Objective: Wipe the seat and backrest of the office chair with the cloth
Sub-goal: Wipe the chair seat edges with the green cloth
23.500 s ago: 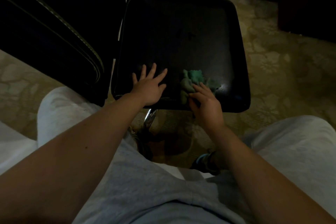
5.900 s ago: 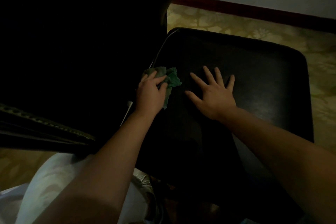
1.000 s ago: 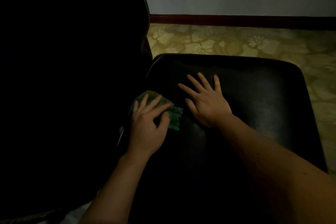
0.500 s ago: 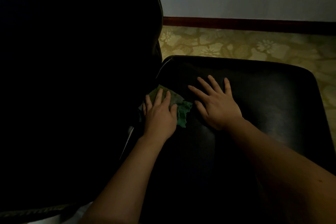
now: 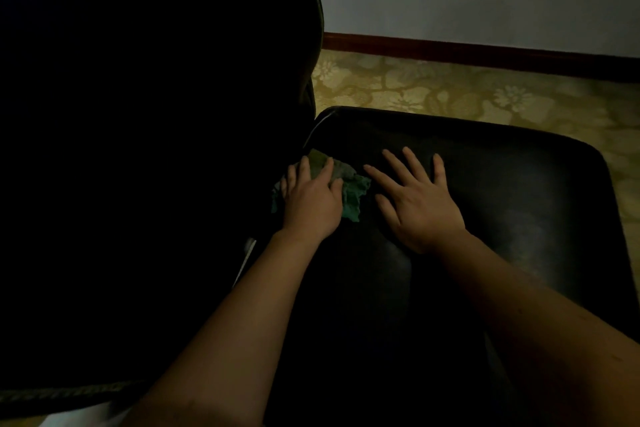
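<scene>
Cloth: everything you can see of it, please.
The cloth is a small green rag, crumpled and soft-looking, with ragged edges. It lies on the black seat at its rear edge, next to the backrest. The left hand presses on it with straight fingers, covering its middle.

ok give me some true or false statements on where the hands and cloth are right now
1. The left hand lies on top of the cloth, fingers stretched out. True.
2. The right hand grips a corner of the cloth. False: it lies flat on the seat, fingers spread, holding nothing.
3. The cloth is green. True.
4. The cloth sits at the seat's front edge. False: it lies where the seat meets the backrest.
5. The floor is bare wood. False: it is a patterned carpet.
</scene>
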A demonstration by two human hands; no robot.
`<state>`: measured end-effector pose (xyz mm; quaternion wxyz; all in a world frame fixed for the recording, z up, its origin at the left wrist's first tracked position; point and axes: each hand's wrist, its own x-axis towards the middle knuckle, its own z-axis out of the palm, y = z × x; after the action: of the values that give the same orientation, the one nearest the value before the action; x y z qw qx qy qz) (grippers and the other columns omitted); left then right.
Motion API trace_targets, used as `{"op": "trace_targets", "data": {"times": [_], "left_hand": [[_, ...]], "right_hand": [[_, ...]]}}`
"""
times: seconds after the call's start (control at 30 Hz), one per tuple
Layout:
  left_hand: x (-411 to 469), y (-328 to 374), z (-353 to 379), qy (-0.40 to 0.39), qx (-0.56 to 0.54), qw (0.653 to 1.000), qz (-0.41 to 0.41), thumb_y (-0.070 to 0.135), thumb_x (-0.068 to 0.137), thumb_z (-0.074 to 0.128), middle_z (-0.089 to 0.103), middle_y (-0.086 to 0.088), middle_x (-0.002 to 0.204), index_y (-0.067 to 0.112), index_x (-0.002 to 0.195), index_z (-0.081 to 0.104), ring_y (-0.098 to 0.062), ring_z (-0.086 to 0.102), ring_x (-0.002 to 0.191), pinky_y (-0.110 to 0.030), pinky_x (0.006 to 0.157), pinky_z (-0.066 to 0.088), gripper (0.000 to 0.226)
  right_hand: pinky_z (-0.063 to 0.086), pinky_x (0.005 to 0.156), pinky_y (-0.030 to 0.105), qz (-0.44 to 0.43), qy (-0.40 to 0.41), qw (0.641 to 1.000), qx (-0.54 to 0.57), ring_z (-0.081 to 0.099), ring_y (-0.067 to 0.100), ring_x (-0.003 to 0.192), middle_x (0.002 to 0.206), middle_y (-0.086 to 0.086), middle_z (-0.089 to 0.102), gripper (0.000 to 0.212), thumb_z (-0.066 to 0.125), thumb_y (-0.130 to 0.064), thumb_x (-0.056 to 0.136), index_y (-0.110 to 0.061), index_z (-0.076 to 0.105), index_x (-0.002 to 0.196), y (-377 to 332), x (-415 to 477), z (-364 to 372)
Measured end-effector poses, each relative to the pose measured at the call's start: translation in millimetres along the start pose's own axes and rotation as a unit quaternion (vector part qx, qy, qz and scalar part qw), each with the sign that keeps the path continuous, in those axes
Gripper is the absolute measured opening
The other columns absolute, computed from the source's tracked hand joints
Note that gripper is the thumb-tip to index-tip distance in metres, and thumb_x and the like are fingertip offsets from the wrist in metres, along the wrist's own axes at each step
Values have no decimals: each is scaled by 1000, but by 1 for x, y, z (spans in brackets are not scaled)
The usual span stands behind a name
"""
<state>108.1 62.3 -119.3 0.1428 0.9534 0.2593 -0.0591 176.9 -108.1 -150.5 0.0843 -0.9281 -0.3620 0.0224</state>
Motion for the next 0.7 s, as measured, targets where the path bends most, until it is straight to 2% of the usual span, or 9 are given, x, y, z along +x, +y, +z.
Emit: {"op": "trace_targets", "data": {"times": [0.37,0.5,0.7], "left_hand": [[40,11,-3,6,-19,1000,-11,43,108,29,3,-10,169,33,160,18,-31,5,155,-46,125,6,54],[26,9,-1,63,-37,997,20,39,107,38,0,-10,169,29,160,20,-29,4,155,-45,126,8,57],[20,4,7,57,24,998,30,33,110,27,9,-11,168,23,161,16,-29,5,155,-44,126,7,53]], "right_hand": [[-9,119,60,5,2,1000,3,-3,25,153,166,-2,10,64,6,-56,95,-40,21,155,-3,-1,-1],[-9,119,60,7,-2,1000,4,-5,24,153,166,-3,8,64,5,-57,95,-40,20,154,-2,0,-1],[-8,119,60,5,0,1000,8,-4,25,153,166,-2,9,64,6,-57,95,-40,22,154,-2,-1,-1]]}}
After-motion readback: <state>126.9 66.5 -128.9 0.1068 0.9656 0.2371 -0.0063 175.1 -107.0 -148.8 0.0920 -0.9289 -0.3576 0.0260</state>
